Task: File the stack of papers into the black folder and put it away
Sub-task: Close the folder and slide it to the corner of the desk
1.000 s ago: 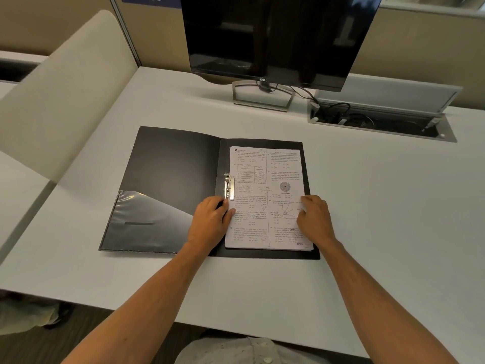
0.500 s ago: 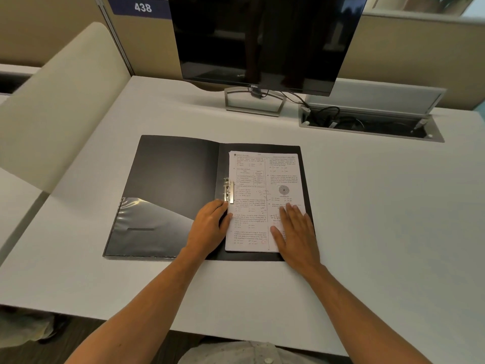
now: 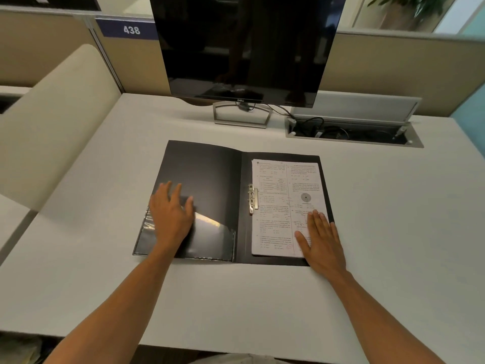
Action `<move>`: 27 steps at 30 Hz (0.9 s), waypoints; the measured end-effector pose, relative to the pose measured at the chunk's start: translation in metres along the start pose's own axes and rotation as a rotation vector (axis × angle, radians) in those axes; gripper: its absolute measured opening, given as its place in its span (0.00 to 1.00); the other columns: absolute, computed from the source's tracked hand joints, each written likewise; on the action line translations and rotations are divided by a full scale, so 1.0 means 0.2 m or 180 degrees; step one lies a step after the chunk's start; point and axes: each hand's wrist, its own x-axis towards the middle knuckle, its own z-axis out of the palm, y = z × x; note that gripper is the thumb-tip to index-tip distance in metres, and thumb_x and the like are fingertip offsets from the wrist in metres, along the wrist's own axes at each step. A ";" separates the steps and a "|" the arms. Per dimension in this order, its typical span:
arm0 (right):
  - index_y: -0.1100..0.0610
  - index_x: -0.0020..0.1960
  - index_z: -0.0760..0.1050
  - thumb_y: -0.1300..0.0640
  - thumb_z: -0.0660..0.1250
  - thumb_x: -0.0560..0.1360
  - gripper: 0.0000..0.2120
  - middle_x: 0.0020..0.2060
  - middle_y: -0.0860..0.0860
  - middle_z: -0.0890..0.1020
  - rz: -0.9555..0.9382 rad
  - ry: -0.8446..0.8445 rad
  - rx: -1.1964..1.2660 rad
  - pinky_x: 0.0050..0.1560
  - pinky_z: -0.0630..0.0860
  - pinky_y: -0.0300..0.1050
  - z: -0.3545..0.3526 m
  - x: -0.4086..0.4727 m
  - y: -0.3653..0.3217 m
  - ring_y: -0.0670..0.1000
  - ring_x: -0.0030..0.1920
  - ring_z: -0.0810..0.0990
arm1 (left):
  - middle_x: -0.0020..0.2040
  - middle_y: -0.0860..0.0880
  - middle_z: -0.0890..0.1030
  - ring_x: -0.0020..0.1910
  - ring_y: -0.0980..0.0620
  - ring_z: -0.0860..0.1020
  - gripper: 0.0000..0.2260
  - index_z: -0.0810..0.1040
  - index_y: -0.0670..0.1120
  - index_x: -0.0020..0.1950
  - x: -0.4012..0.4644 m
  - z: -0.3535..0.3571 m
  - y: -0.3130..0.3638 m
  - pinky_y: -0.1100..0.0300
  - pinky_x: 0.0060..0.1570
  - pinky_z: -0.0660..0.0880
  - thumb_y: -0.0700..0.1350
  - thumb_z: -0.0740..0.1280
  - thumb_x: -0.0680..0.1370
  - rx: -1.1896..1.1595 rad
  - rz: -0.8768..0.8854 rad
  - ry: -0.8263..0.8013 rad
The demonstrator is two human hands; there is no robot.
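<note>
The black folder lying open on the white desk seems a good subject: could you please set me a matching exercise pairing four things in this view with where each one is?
Things:
1. left hand
2. right hand
3. silver metal clip
4. stack of printed white papers

Places:
A. along the left edge of the papers, beside the fold
B. flat on the lower right part of the papers
C. on the right half of the open black folder
D. on the left inside cover, over the clear plastic pocket

Pairs: 1-D, 2-B, 3-A, 4-C
</note>
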 end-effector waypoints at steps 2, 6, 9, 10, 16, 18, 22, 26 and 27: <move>0.52 0.75 0.34 0.35 0.38 0.76 0.34 0.77 0.50 0.44 0.0026 0.0012 -0.0001 0.75 0.39 0.50 -0.01 0.00 0.04 0.47 0.76 0.40 | 0.69 0.37 0.69 0.69 0.38 0.65 0.23 0.70 0.41 0.68 0.03 -0.02 -0.04 0.40 0.67 0.62 0.52 0.64 0.77 0.0087 -0.0463 -0.0153; 0.53 0.76 0.36 0.34 0.38 0.76 0.35 0.77 0.50 0.45 0.0058 0.0022 -0.0025 0.75 0.39 0.49 -0.02 0.02 0.09 0.47 0.76 0.41 | 0.68 0.38 0.70 0.67 0.37 0.68 0.26 0.66 0.42 0.70 0.09 -0.05 -0.05 0.41 0.64 0.66 0.56 0.62 0.77 -0.0092 -0.0981 -0.0629; 0.53 0.76 0.37 0.34 0.38 0.76 0.36 0.77 0.49 0.45 0.0057 0.0008 -0.0016 0.75 0.39 0.49 -0.01 0.02 0.10 0.47 0.76 0.41 | 0.63 0.38 0.75 0.61 0.36 0.72 0.24 0.69 0.42 0.67 0.12 -0.07 -0.03 0.41 0.60 0.70 0.55 0.64 0.76 -0.0212 -0.1038 -0.0648; 0.53 0.76 0.37 0.34 0.39 0.76 0.36 0.77 0.49 0.45 0.0059 0.0008 -0.0007 0.75 0.39 0.49 -0.01 0.02 0.10 0.48 0.76 0.41 | 0.62 0.38 0.75 0.60 0.36 0.72 0.23 0.70 0.41 0.66 0.13 -0.08 -0.01 0.41 0.59 0.71 0.54 0.64 0.76 -0.0212 -0.1034 -0.0570; 0.54 0.76 0.39 0.34 0.39 0.75 0.37 0.77 0.49 0.46 0.0057 0.0039 0.0089 0.75 0.38 0.47 -0.02 0.01 0.12 0.48 0.76 0.42 | 0.59 0.41 0.77 0.55 0.40 0.76 0.11 0.80 0.42 0.57 0.21 -0.18 0.08 0.47 0.53 0.73 0.45 0.64 0.77 -0.0195 -0.0911 0.0046; 0.54 0.77 0.41 0.35 0.40 0.76 0.37 0.77 0.50 0.47 0.0050 0.0071 0.0135 0.75 0.38 0.47 -0.03 0.00 0.13 0.48 0.76 0.43 | 0.55 0.42 0.80 0.50 0.41 0.79 0.09 0.82 0.42 0.53 0.25 -0.22 0.14 0.49 0.51 0.74 0.43 0.65 0.78 -0.0193 -0.0894 0.0221; 0.55 0.77 0.43 0.35 0.42 0.75 0.37 0.77 0.50 0.49 0.0050 0.0111 0.0186 0.75 0.39 0.46 -0.03 0.00 0.16 0.48 0.76 0.44 | 0.52 0.41 0.83 0.47 0.42 0.81 0.07 0.83 0.42 0.52 0.34 -0.32 0.27 0.50 0.52 0.76 0.42 0.68 0.76 -0.0244 -0.0816 0.0078; 0.55 0.77 0.45 0.35 0.47 0.77 0.36 0.77 0.49 0.50 0.0044 0.0111 0.0321 0.74 0.39 0.45 -0.04 0.00 0.19 0.47 0.76 0.45 | 0.53 0.43 0.83 0.47 0.44 0.81 0.07 0.84 0.44 0.51 0.39 -0.45 0.44 0.48 0.55 0.78 0.44 0.70 0.75 -0.0488 -0.0426 -0.0220; 0.55 0.77 0.46 0.36 0.48 0.77 0.36 0.77 0.49 0.50 0.0030 0.0106 0.0358 0.74 0.39 0.45 -0.04 0.00 0.20 0.47 0.76 0.45 | 0.53 0.44 0.83 0.47 0.45 0.81 0.07 0.84 0.45 0.51 0.39 -0.47 0.50 0.49 0.54 0.78 0.45 0.71 0.75 -0.0564 -0.0337 -0.0256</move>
